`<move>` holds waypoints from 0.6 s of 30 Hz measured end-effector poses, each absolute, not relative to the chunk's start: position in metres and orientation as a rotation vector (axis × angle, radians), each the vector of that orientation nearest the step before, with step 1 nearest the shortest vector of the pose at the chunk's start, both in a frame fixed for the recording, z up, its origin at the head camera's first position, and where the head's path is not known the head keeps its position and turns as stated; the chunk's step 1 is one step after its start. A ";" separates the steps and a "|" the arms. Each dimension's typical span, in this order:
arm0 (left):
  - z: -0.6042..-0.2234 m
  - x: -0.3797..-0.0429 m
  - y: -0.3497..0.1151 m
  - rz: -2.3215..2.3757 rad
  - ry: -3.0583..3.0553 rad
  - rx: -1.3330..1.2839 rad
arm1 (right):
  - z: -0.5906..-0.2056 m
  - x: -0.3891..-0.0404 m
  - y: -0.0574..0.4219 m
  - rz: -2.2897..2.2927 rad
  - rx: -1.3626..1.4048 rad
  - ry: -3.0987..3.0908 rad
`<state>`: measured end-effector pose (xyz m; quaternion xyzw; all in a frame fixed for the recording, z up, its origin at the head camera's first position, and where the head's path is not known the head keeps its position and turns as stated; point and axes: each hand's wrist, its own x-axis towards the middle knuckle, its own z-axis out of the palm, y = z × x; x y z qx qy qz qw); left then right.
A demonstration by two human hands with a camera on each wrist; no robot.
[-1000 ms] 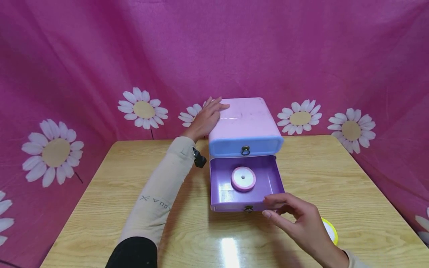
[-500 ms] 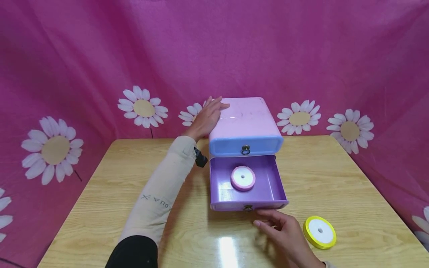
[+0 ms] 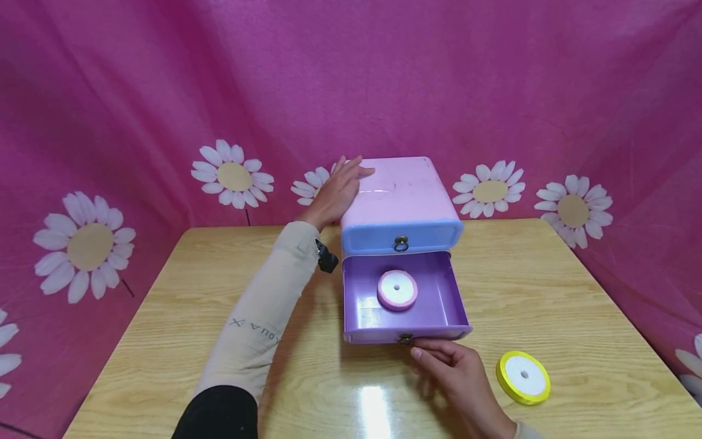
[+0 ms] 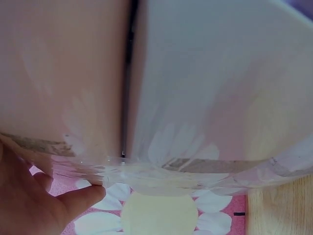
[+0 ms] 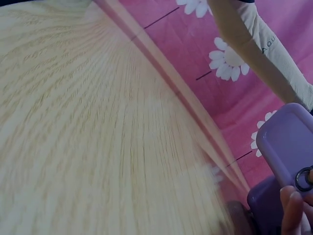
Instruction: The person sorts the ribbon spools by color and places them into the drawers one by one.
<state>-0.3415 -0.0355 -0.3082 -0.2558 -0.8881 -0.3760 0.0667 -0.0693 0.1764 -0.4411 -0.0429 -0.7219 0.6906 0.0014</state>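
Observation:
A small pink cabinet [image 3: 403,189] with a blue upper drawer [image 3: 370,239] stands on the table. Below it the purple drawer [image 3: 433,305] is pulled out, and a pink-edged ribbon spool [image 3: 398,288] lies flat inside. My left hand [image 3: 336,194] rests on the cabinet's top left edge with fingers extended; the left wrist view shows its fingers [image 4: 80,200] at the cabinet's back edge. At the purple drawer's front, my right hand [image 3: 457,372] pinches the ring pull [image 5: 303,179] between thumb and fingers. A yellow ribbon spool [image 3: 523,378] lies right of that hand.
The wooden table [image 3: 219,274] reaches out to both sides of the cabinet. Behind it hangs a pink cloth [image 3: 351,79] printed with large white daisies. Another ring pull [image 3: 401,244] hangs on the blue drawer.
My right hand has moved left along the purple drawer's front to its ring pull, uncovering the yellow spool. My left hand stays on the cabinet.

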 end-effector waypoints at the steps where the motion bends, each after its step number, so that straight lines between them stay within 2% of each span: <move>1: -0.308 -0.342 -0.035 -1.136 -2.677 -0.770 | -0.441 -0.070 0.176 2.175 -0.152 -2.258; 18: -0.309 -0.343 -0.035 -1.149 -2.668 -0.770 | -0.443 -0.075 0.168 2.190 -0.245 -2.171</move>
